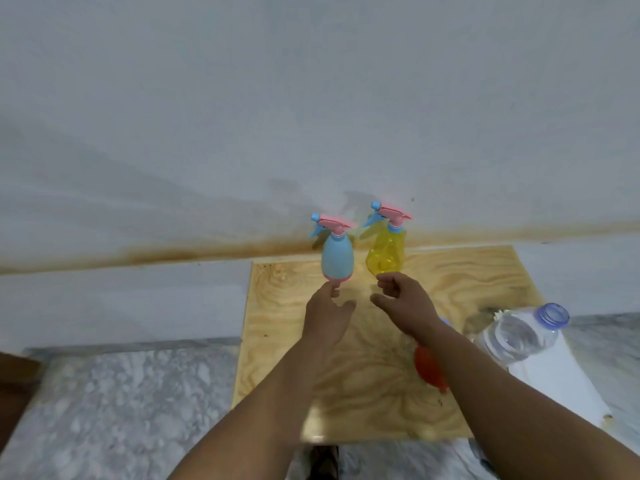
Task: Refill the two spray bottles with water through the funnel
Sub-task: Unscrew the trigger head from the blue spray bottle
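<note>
Two spray bottles stand upright at the far edge of a wooden board [294,341], both with pink trigger heads screwed on. The blue bottle [337,259] is on the left, the clear yellow bottle [386,252] on the right. My left hand [327,311] reaches toward the blue bottle's base, fingertips just below it, holding nothing. My right hand [403,301] hovers just in front of the yellow bottle with fingers loosely curled and empty. An orange funnel [429,370] lies on the board, partly hidden under my right forearm. A clear water bottle [519,332] without a cap sits at the right.
The board lies on a grey marbled floor [121,393] against a white wall [311,98] with a rusty stain along its foot. A white sheet [561,382] lies under the water bottle at the right. A brown object [14,382] shows at the left edge.
</note>
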